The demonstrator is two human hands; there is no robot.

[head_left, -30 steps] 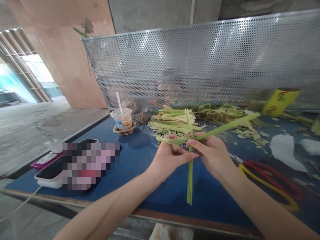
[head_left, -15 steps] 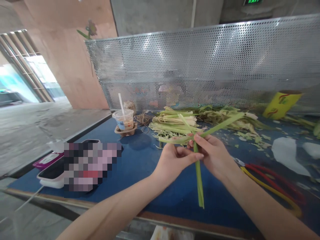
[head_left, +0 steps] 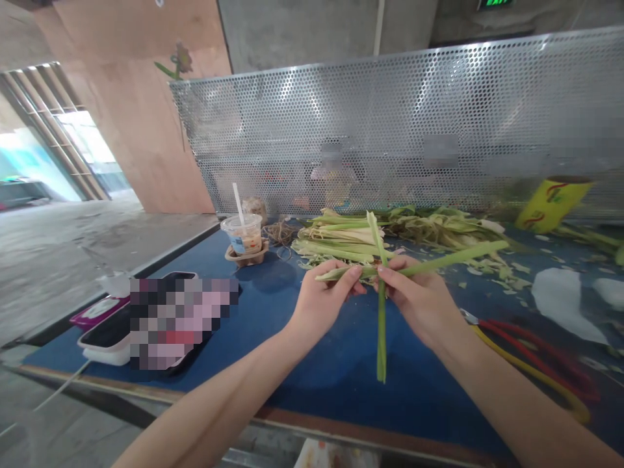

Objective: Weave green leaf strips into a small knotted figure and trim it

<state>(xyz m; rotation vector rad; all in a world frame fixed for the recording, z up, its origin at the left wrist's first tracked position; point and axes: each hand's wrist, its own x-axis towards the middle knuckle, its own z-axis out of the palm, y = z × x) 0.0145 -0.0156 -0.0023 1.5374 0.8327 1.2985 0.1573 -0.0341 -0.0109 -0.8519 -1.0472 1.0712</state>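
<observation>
Two long green leaf strips cross between my hands above the table. The sideways leaf strip (head_left: 461, 255) reaches out to the right past my fingers, and the upright leaf strip (head_left: 381, 331) hangs down from the crossing. My left hand (head_left: 327, 289) is closed on the short left end of the sideways strip, thumb on top. With thumb and fingers my right hand (head_left: 412, 289) pinches the strips at the crossing. A small brownish bit shows at the crossing, too small to make out. Behind the hands lies a pile of pale green leaf strips (head_left: 336, 240).
On the blue table (head_left: 273, 344) stand a plastic cup (head_left: 242, 234) with a straw and a yellow roll (head_left: 553, 205). Red-and-yellow-handled cutters (head_left: 526, 357) lie right, near white paper (head_left: 560, 302). A white-edged tray (head_left: 110, 338) sits left. A perforated metal screen (head_left: 365, 117) rises behind.
My left hand has moved up from the hanging strip to the left end of the sideways strip. The upright strip now stands more vertical, and its lower end is higher.
</observation>
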